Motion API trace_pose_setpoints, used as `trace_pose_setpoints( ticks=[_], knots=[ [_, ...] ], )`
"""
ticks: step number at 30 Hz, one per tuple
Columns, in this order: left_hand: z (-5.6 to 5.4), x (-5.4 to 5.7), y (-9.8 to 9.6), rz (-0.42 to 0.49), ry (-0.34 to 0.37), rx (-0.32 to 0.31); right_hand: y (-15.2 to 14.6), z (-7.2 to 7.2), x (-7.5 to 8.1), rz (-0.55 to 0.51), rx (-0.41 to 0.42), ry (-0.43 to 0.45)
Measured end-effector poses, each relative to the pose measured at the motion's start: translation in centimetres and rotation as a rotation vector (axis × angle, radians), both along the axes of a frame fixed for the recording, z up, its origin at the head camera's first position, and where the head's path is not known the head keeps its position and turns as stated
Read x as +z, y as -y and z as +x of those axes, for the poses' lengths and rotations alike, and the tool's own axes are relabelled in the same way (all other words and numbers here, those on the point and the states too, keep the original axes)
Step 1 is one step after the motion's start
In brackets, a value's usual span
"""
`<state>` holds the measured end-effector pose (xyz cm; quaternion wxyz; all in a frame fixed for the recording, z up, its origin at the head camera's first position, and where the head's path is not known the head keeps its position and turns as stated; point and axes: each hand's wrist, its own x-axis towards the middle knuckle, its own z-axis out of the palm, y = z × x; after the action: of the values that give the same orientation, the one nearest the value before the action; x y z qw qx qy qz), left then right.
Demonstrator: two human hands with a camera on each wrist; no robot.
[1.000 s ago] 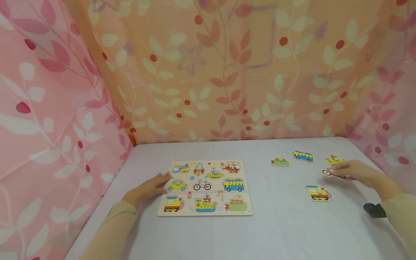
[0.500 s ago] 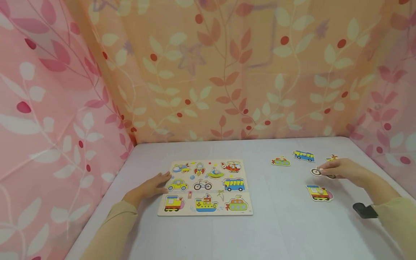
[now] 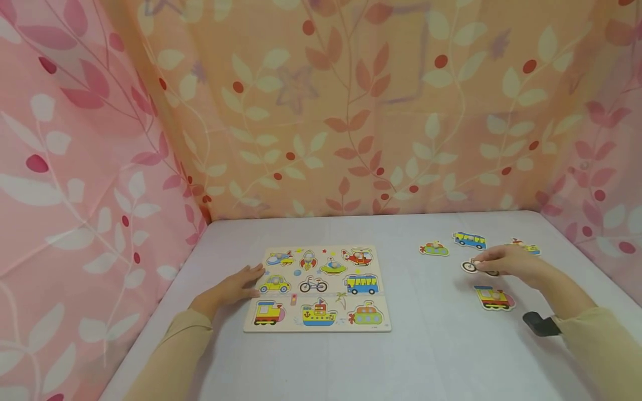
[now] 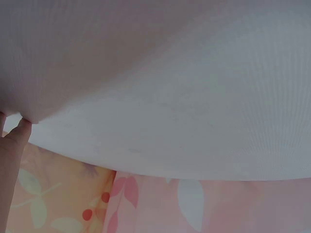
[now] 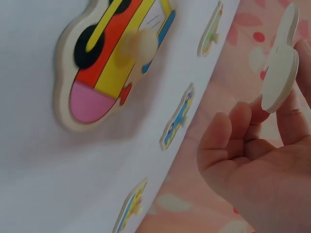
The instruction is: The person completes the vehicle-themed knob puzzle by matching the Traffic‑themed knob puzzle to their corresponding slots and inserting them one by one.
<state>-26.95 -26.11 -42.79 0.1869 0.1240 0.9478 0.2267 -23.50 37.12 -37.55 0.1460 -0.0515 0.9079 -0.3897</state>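
In the head view my right hand (image 3: 516,264) pinches a bicycle puzzle piece (image 3: 469,266) above the table. The right wrist view shows this piece's pale, plain back (image 5: 279,73) between the fingers. My left hand (image 3: 236,284) lies with relaxed fingers along the left edge of a wooden puzzle board (image 3: 292,317). Vehicle pictures cover the board, with knobbed pieces such as the car (image 3: 274,284) and the helicopter (image 3: 357,257) in the upper part. A printed bicycle (image 3: 313,284) shows in its middle row. Only a little of the left hand (image 4: 12,150) appears in the left wrist view.
Loose on the table's right side lie a train piece (image 3: 494,299), a bus piece (image 3: 469,240), a submarine piece (image 3: 433,249) and a ship piece (image 3: 531,249), which the right hand partly hides. Floral curtains (image 3: 321,139) enclose the table. A black object (image 3: 541,324) is at the right wrist.
My right hand has carried the bicycle piece leftward, away from the ship piece and towards the board. My left hand keeps its place on the board's edge.
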Motion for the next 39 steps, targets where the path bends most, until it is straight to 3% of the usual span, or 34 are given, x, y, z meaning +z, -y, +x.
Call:
trace_pose_setpoints(
  ticks=[10, 18, 23, 30, 39],
  knots=[
    [0.0, 0.3, 0.1, -0.003, -0.025, -0.049, 2.4, -0.3, 0.2, -0.016, 0.001, 0.013],
    [-0.1, 0.2, 0.0, 0.001, -0.018, -0.029, 4.2, -0.6, 0.5, -0.019, 0.001, 0.01],
    [-0.1, 0.0, 0.0, 0.007, -0.009, -0.025, 5.3, -0.8, 0.4, -0.063, 0.013, 0.02],
    [0.2, 0.2, 0.0, 0.018, -0.043, -0.069, 6.8, -1.1, 0.3, -0.139, 0.059, 0.023],
    [0.2, 0.0, 0.0, 0.01, -0.035, -0.027, 8.8, -1.5, 0.0, -0.141, 0.073, 0.02]
  ],
)
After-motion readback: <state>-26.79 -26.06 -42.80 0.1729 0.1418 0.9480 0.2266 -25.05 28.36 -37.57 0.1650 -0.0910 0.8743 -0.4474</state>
